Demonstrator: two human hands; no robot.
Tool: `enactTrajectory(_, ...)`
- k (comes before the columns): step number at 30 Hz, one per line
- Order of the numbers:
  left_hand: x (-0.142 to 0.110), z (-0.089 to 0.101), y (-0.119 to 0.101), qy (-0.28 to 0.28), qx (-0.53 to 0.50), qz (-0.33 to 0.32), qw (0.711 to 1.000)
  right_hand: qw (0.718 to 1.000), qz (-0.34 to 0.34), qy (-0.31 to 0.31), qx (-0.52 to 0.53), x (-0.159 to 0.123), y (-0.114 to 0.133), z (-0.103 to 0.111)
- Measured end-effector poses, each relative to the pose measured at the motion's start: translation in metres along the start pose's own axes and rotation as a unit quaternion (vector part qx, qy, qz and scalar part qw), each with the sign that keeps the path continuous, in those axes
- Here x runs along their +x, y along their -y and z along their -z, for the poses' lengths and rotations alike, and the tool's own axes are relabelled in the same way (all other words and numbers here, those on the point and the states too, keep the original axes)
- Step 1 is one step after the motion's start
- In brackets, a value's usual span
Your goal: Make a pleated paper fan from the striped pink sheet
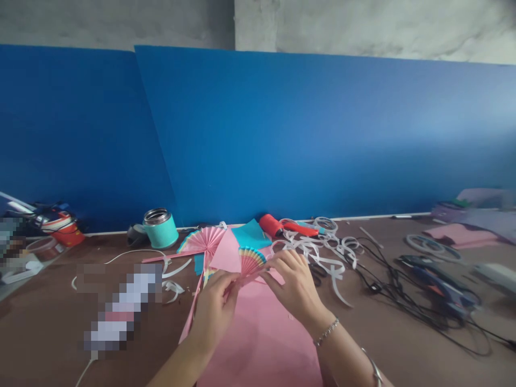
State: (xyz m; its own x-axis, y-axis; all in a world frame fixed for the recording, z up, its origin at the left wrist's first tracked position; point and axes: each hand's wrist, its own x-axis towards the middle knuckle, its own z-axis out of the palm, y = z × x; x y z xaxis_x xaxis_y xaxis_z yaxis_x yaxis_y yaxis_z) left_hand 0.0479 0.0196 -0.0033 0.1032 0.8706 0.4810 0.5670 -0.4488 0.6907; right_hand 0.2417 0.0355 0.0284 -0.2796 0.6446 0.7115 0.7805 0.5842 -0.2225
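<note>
My left hand (pixel 217 303) and my right hand (pixel 293 287) come together over a large pink paper sheet (pixel 266 338). Between their pinched fingers is a pleated paper fan (pixel 250 259), pink with a yellow and blue rim. Fingers partly cover its lower edge. Just behind lies another, wider pleated fan (pixel 207 240), also pink with a coloured rim. A plain pink paper piece (pixel 226 252) overlaps it, and a blue paper sheet (pixel 250 234) lies farther back.
White paper strips (pixel 312 248) curl beside a red roll (pixel 271 226). A turquoise jar (pixel 161 228) stands open at the back left, near a red bucket (pixel 66 228). Right of me, black cables (pixel 397 293) tangle around a dark tool (pixel 439 285). A blue panel (pixel 290 134) closes off the back.
</note>
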Motion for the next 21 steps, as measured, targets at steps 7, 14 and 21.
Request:
enactTrajectory(7, 0.002, 0.002, 0.004, -0.009, 0.006, -0.002, 1.000, 1.000, -0.006, -0.018, 0.010, 0.002, -0.011, 0.004)
enactTrajectory(14, 0.003, 0.005, 0.005, -0.010, -0.004, 0.012, 1.000, 0.997, -0.016, 0.007, 0.074, 0.002, -0.011, 0.006)
enactTrajectory(21, 0.001, 0.002, 0.001, -0.001, -0.017, 0.028, 0.999, 0.978, -0.097, -0.002, 0.183, 0.000, 0.001, -0.003)
